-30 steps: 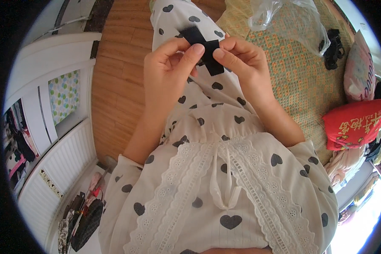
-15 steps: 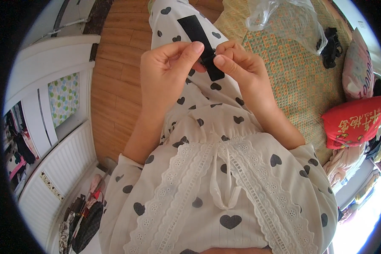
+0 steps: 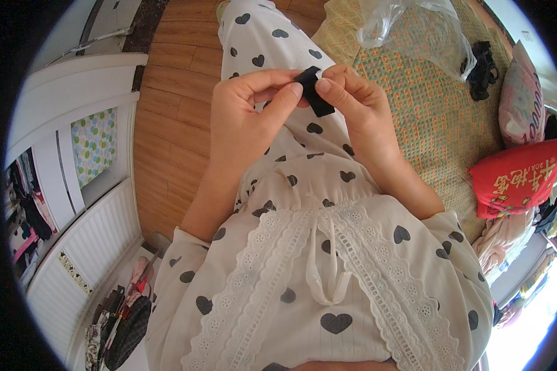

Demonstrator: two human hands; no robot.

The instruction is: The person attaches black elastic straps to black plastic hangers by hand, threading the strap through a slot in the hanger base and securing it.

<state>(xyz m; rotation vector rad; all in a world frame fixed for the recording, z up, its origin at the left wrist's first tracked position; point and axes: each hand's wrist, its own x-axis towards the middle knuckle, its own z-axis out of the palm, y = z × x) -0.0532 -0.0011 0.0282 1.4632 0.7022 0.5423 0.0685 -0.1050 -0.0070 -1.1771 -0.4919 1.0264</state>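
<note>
A short, flat black strip (image 3: 319,104), perhaps fabric, is held up over my lap between both hands. My left hand (image 3: 249,114) pinches its left side between thumb and bent fingers. My right hand (image 3: 366,114) has thumb and curled fingers closed at its right edge, near the upper end. The strip looks folded or tilted, with one end hanging below the thumbs. Part of it is hidden behind my fingers. Beneath it lie my legs in a white garment with black hearts (image 3: 337,324).
To the right, a patterned woven mat (image 3: 408,117) carries a clear plastic bag (image 3: 387,28), a black bunched item (image 3: 481,68), a pink cushion (image 3: 518,102) and a red cushion (image 3: 517,179). At left are a wooden floor (image 3: 170,133) and a white cabinet (image 3: 90,216).
The strip's long upper part, which stuck up beyond my fingers, no longer shows at full length; it is now folded or turned away. Both hands stay in nearly the same place.
</note>
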